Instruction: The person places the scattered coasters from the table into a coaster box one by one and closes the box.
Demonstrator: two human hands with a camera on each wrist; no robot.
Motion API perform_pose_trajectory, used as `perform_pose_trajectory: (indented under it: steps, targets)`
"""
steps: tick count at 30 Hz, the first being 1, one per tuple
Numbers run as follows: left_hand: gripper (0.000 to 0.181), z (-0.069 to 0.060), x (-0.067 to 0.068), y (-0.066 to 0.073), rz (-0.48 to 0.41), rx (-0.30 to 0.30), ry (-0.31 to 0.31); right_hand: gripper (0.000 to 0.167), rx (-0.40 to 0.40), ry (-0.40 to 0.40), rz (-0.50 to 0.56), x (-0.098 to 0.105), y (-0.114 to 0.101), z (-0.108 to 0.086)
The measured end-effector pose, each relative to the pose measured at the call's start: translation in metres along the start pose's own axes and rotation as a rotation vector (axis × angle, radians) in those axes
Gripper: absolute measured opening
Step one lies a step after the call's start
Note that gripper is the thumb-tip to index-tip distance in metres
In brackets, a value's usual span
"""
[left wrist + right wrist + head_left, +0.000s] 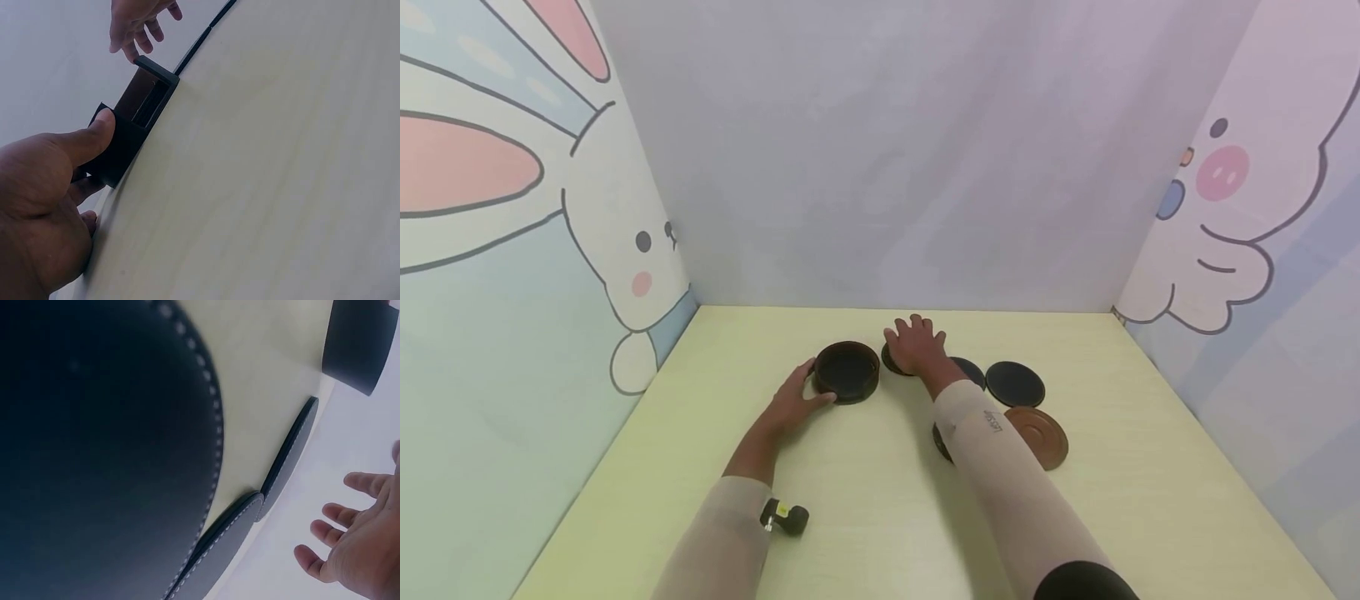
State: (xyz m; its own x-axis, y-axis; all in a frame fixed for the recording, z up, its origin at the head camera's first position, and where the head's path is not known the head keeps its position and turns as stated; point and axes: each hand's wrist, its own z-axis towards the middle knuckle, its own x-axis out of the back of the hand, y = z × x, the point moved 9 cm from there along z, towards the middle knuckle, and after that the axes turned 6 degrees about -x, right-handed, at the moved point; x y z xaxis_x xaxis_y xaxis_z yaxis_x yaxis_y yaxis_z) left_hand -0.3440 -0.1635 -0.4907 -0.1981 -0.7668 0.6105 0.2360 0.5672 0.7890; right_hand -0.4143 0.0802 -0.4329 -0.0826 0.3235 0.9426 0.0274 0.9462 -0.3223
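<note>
My left hand (790,404) grips the side of a round, dark coaster holder (854,397) standing on the table, with the thumb on the near side. In the left wrist view the holder (122,147) shows a cut-out in its wall, and the thumb presses on it. My right hand (916,346) has its fingers spread above a black round coaster (891,363), partly hidden under it; in the right wrist view that hand is clear of the coasters. Other black coasters (1015,384) lie to the right, and white stitching edges a close one (125,450).
A brown round disc (1047,440) with ring marks lies beside the right forearm. Another black coaster (942,443) is partly covered by the sleeve. The pale wooden table (865,517) meets a plain back wall and side walls with cartoon figures.
</note>
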Motion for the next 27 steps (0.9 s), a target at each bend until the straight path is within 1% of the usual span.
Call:
perform_pose_trajectory:
  steps: [5, 9, 13, 17, 20, 24, 27]
  targets:
    - [0.094, -0.002, 0.000, 0.000, -0.019, -0.002, 0.002, 0.065, -0.007, -0.030, -0.036, 0.002, 0.005, -0.003]
    - [0.094, -0.003, 0.000, 0.002, -0.014, -0.014, 0.003, 0.067, -0.016, -0.082, -0.053, -0.005, 0.010, 0.001]
    - [0.093, -0.003, 0.001, 0.003, -0.005, -0.017, 0.008, 0.070, 0.003, -0.118, -0.079, -0.010, 0.010, -0.002]
    - [0.092, -0.002, 0.000, 0.002, 0.000, -0.020, 0.005, 0.076, 0.025, -0.122, -0.105, -0.013, 0.009, -0.006]
    - [0.093, -0.003, 0.000, 0.002, -0.010, -0.012, 0.003, 0.080, 0.026, -0.122, -0.116, -0.014, 0.008, -0.009]
    - [0.096, -0.005, 0.001, -0.001, -0.032, 0.006, 0.001, 0.081, 0.019, -0.136, -0.123, -0.017, 0.009, -0.009]
    - [0.096, -0.005, 0.001, -0.001, -0.039, 0.006, 0.001, 0.081, 0.016, -0.151, -0.136, -0.019, 0.011, -0.008]
